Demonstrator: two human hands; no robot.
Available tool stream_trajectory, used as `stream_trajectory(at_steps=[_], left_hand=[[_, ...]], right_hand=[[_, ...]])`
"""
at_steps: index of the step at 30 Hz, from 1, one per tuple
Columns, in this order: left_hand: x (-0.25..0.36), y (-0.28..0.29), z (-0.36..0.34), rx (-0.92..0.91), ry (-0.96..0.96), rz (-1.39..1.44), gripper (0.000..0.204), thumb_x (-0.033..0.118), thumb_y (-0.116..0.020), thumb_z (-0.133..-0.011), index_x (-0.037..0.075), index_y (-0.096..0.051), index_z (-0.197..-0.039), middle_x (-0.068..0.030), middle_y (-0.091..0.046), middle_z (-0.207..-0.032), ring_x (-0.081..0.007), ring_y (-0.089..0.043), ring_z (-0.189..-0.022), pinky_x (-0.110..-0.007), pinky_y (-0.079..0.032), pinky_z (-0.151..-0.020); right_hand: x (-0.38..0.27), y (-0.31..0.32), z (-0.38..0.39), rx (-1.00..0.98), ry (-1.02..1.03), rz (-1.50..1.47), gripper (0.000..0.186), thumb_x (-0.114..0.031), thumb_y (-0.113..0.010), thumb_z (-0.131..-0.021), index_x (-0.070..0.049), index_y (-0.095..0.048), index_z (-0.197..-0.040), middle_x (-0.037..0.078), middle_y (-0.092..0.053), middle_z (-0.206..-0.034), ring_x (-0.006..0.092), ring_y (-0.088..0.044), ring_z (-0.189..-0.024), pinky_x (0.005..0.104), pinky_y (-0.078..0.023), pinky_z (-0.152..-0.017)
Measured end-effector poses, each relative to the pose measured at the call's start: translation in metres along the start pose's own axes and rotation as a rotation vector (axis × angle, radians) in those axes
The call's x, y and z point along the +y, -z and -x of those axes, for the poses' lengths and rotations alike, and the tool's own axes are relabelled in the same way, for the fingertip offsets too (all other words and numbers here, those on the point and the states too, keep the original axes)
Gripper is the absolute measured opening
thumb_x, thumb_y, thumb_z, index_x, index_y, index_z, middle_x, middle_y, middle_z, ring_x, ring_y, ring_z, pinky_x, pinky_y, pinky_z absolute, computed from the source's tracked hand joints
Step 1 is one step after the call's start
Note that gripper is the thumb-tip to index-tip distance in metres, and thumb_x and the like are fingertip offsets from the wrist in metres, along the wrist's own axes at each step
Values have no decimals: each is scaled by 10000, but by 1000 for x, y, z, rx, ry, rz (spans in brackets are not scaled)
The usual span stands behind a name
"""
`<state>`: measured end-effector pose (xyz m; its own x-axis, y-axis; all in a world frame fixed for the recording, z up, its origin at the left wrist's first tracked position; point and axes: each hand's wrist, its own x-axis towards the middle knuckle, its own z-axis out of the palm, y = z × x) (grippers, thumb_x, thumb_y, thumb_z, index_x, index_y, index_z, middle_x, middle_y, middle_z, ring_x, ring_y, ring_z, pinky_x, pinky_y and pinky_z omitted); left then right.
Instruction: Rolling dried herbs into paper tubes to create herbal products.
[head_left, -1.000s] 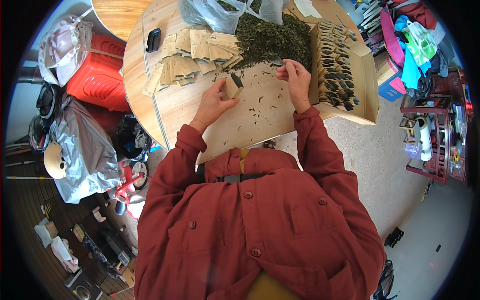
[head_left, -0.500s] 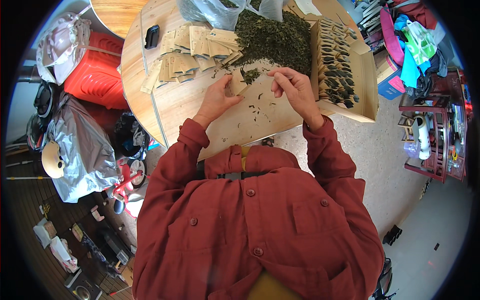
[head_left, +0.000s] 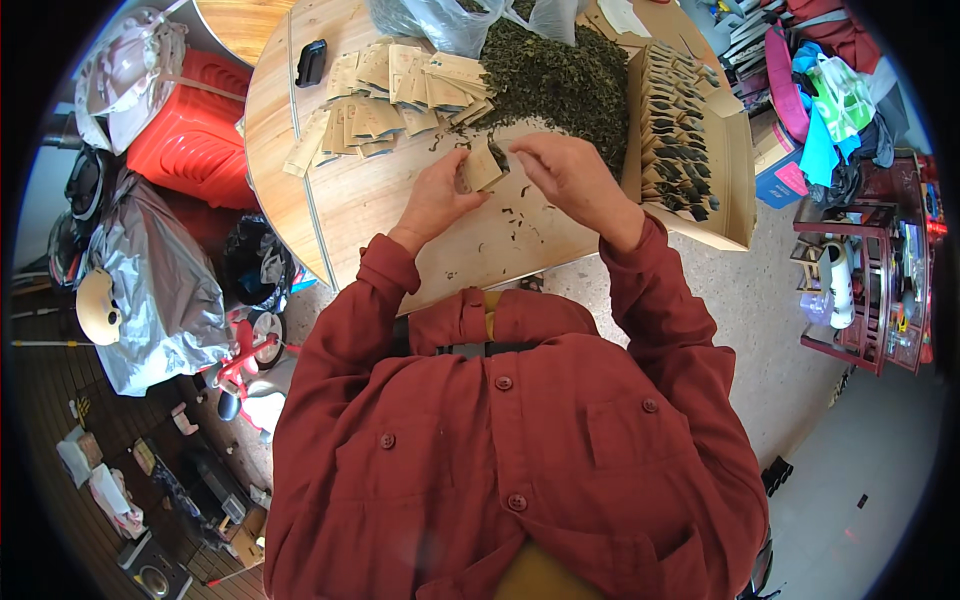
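Note:
My left hand [head_left: 432,198] is closed on a small brown paper packet [head_left: 484,171], thumb on the near side and fingers on the far side. Dark dried leaves show at the packet's right end, its mouth. Just right of that mouth is my right hand [head_left: 578,180], fingers bent and drawn together; whatever they pinch is hidden. A large heap of dried leaves [head_left: 555,85] lies beyond both hands. To the left, flat brown packets [head_left: 375,112] are spread in overlapping rows. At the right, an open cardboard box [head_left: 738,192] holds rows of upright leaf-filled packets [head_left: 678,130].
Loose leaf bits [head_left: 515,222] are scattered on the round wooden table [head_left: 450,262]. A clear plastic bag [head_left: 440,28] touches the heap's far side. A small black case [head_left: 311,63] lies at the left. Red stools [head_left: 195,135] stand beyond the table's left edge.
My right hand has moved left to the packet, its fingers now more curled. The leaf clump seen at the packet's mouth is now mostly within it. The left hand keeps its hold.

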<state>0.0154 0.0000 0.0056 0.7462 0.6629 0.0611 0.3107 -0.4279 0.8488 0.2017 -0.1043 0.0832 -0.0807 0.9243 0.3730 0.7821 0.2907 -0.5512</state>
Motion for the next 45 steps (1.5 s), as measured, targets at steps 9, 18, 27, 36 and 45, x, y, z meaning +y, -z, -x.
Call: stream_trajectory(at_steps=[9, 18, 27, 36, 45], left_hand=[[-3, -6, -2, 17, -10, 1, 538, 147, -766, -728, 8, -531, -1191, -123, -647, -962, -226, -625, -902, -319, -481, -823], [0, -4, 6, -85, -16, 747, 547, -42, -716, -764, 38, -502, -1261, -34, -541, -1229, -148, -493, -1183, -308, -392, -1012], [-4, -6, 2, -130, 79, 719, 581, -24, -723, -776, 31, -479, -1300, -49, -532, -1282, -131, -477, -1191, -297, -408, -996], [-14, -5, -1, -152, 96, 588, 559, 17, -727, -790, 45, -488, -1295, -34, -575, -1206, -124, -554, -1078, -299, -471, -943], [2, -6, -7, -82, 81, 537, 530, 76, -768, -757, 3, -520, -1219, -47, -613, -1051, -116, -582, -963, -292, -509, -855]], right_hand=[[-13, 8, -1, 63, 19, 10, 177, -41, -621, -832, -7, -646, -1004, 135, -642, -827, 284, -625, -716, 348, -497, -637], [13, -1, 36, 311, -580, -680, 171, -141, -599, -928, 13, -662, -968, 26, -622, -688, 54, -561, -579, 202, -450, -519], [35, -41, 70, 341, -776, -735, 240, -182, -579, -937, 40, -636, -867, 53, -627, -652, 84, -577, -520, 214, -478, -496], [70, -44, 68, 573, -835, -353, 280, -214, -556, -951, 36, -636, -853, 78, -642, -639, 125, -634, -526, 234, -503, -513], [118, -47, 48, 688, -757, -146, 265, -219, -554, -942, 33, -630, -914, 100, -657, -671, 154, -655, -579, 284, -514, -557]])
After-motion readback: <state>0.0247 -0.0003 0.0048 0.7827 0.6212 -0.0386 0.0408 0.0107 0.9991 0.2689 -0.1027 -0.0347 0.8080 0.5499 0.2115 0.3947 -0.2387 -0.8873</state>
